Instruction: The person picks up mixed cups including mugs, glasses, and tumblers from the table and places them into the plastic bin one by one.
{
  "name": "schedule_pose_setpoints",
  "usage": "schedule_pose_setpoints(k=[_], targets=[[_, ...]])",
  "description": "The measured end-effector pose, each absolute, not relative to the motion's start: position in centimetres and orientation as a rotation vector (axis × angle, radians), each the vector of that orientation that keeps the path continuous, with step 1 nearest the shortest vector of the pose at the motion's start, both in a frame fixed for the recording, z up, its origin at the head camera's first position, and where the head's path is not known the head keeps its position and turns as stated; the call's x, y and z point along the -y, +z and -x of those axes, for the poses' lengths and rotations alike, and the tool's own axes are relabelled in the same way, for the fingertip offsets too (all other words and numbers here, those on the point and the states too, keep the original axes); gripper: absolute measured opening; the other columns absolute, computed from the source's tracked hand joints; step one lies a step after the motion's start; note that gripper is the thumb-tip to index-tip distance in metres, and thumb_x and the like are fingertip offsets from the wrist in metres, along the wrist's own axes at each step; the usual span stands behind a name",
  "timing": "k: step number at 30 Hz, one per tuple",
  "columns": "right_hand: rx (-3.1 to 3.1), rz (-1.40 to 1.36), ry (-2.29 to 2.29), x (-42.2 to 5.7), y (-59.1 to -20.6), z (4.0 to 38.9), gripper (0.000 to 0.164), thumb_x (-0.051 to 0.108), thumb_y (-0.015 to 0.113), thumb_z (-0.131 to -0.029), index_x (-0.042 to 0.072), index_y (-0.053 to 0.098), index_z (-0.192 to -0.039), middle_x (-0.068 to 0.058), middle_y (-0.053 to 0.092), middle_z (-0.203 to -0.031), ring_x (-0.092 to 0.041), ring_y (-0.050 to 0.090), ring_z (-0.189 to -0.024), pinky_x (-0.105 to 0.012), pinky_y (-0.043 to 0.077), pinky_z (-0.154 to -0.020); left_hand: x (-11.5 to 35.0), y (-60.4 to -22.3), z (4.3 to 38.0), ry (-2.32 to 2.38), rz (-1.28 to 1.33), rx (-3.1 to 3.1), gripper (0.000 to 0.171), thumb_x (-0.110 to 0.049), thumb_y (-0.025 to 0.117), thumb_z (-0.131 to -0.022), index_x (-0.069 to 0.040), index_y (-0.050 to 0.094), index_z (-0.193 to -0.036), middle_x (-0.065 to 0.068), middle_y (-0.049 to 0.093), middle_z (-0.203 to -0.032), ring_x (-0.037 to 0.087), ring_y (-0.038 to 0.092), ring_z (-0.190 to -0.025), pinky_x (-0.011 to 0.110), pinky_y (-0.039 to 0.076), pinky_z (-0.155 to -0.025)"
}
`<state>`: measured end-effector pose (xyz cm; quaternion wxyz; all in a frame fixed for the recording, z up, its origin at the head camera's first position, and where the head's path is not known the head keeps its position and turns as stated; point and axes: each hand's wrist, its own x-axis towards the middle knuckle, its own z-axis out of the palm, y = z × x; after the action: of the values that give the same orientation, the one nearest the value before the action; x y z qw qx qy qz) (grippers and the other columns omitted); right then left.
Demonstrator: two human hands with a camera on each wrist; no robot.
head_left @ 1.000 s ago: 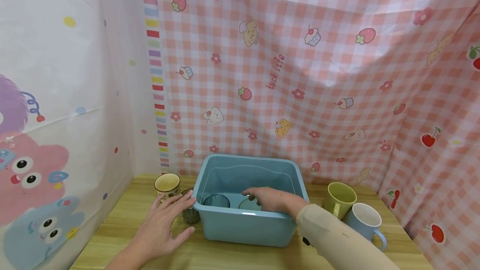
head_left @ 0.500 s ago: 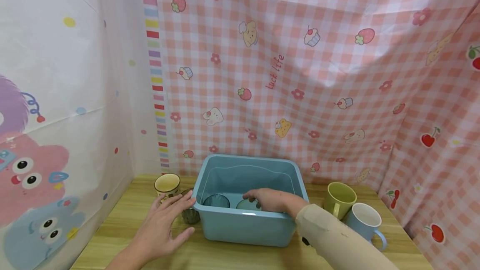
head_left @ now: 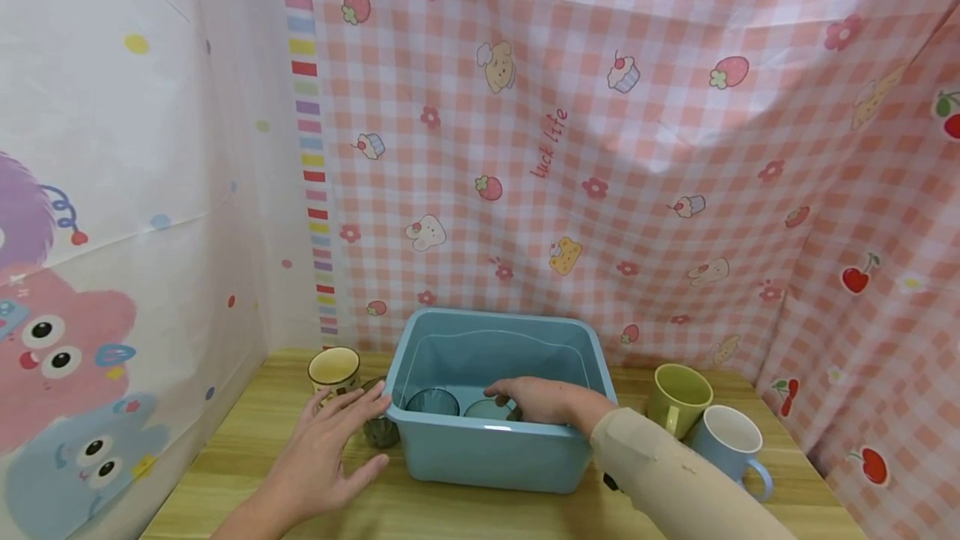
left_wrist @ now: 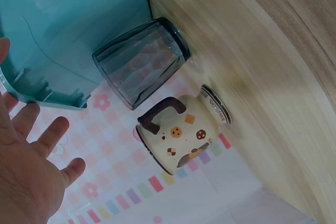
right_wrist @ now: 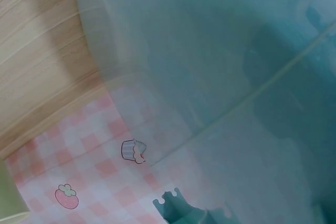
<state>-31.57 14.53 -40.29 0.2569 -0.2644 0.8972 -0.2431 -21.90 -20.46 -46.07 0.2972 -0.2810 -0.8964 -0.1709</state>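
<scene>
A blue plastic bin (head_left: 495, 452) stands mid-table. My right hand (head_left: 543, 398) reaches over its front right rim, fingers curled down at the rim of a clear bluish glass (head_left: 484, 411) inside; the thumb and the glass's lower part are hidden. To the left in the bin sits a second dark-tinted glass (head_left: 432, 402). My left hand (head_left: 322, 444) spreads its fingers, the fingertips right at the bin's front left corner. Beside that corner, outside the bin, stands a smoky grey glass (left_wrist: 142, 61). The right wrist view shows mostly bin wall (right_wrist: 210, 51), no hand.
Left of the bin, behind the left hand, stands a cream mug (left_wrist: 181, 129) with cookie pictures and a dark handle. At the right are a green mug (head_left: 684, 402) and a light blue mug (head_left: 729, 440). A pink checked cloth (head_left: 480, 273) hangs close behind the wooden table (head_left: 247, 432).
The clear glass under my right hand has shifted slightly left in the bin. The right hand has barely moved, and the left hand has kept its place.
</scene>
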Motion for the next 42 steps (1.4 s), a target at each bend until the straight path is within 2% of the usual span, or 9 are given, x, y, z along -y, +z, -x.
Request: schedule_pose_setpoints(k=[7,14,19,24,30,33,38,42], targets=[[-2.414,0.730,-0.697,-14.57,-40.40,31.63,0.059,0.007,0.066,-0.105,0.013,0.048,-0.160,-0.012,0.060,-0.155,-0.029,0.065,-0.136,-0.052,0.047,-0.121,20.47,-46.12,21.90,-0.453,0.754,2.376,0.072,-0.036,0.089,-0.083,-0.019,0.064,-0.148,0.000,0.058,-0.161,0.035,0.065,-0.132,0.074,0.037,-0.111],[-2.331,0.679,-0.838,-14.55,-40.34,31.37,0.058,-0.003,0.061,-0.105,0.015,0.050,-0.159,-0.013,0.057,-0.156,-0.029,0.064,-0.137,-0.053,0.047,-0.121,20.40,-46.12,21.89,-0.458,0.753,2.385,0.073,-0.035,0.090,-0.082,-0.020,0.064,-0.149,0.002,0.059,-0.160,0.035,0.065,-0.132,0.074,0.036,-0.111],[-2.350,0.692,-0.825,-14.53,-40.25,31.35,0.061,-0.004,0.064,-0.103,0.016,0.050,-0.158,-0.013,0.057,-0.157,-0.029,0.065,-0.135,-0.050,0.051,-0.117,20.40,-46.14,21.88,-0.455,0.757,2.375,0.074,-0.035,0.090,-0.082,-0.020,0.063,-0.150,0.001,0.058,-0.161,0.035,0.066,-0.131,0.074,0.036,-0.111],[-2.419,0.726,-0.726,-14.64,-40.20,31.54,0.064,0.000,0.070,-0.101,0.018,0.051,-0.158,-0.012,0.057,-0.158,-0.028,0.065,-0.133,-0.050,0.052,-0.115,20.40,-46.16,21.90,-0.453,0.759,2.369,0.074,-0.037,0.090,-0.083,-0.020,0.063,-0.150,-0.001,0.057,-0.161,0.035,0.066,-0.130,0.073,0.036,-0.112],[-2.541,0.756,-0.627,-14.79,-40.02,31.46,0.059,0.005,0.071,-0.101,0.013,0.052,-0.157,-0.016,0.061,-0.153,-0.037,0.065,-0.135,-0.053,0.052,-0.115,20.43,-46.19,21.88,-0.451,0.759,2.368,0.072,-0.037,0.089,-0.083,-0.019,0.064,-0.149,0.002,0.059,-0.160,0.035,0.066,-0.130,0.074,0.037,-0.111],[-2.632,0.779,-0.574,-14.84,-39.91,31.37,0.060,0.013,0.074,-0.101,0.011,0.053,-0.156,-0.016,0.061,-0.153,-0.037,0.061,-0.140,-0.054,0.050,-0.118,20.43,-46.18,21.88,-0.447,0.756,2.369,0.072,-0.036,0.089,-0.083,-0.019,0.065,-0.148,0.003,0.059,-0.159,0.035,0.066,-0.130,0.074,0.037,-0.111],[-2.724,0.781,-0.542,-14.96,-39.78,31.35,0.070,0.024,0.079,-0.098,0.011,0.049,-0.160,-0.012,0.054,-0.162,-0.033,0.050,-0.152,-0.055,0.040,-0.126,20.40,-46.14,21.87,-0.450,0.755,2.370,0.072,-0.036,0.089,-0.083,-0.019,0.065,-0.148,0.002,0.059,-0.159,0.035,0.066,-0.130,0.074,0.038,-0.110],[-2.750,0.787,-0.567,-15.06,-39.67,31.43,0.078,0.027,0.080,-0.097,0.011,0.043,-0.164,-0.011,0.049,-0.167,-0.033,0.046,-0.156,-0.054,0.038,-0.128,20.41,-46.12,21.86,-0.458,0.755,2.369,0.073,-0.037,0.089,-0.083,-0.020,0.063,-0.149,0.001,0.059,-0.160,0.034,0.066,-0.130,0.074,0.037,-0.111]])
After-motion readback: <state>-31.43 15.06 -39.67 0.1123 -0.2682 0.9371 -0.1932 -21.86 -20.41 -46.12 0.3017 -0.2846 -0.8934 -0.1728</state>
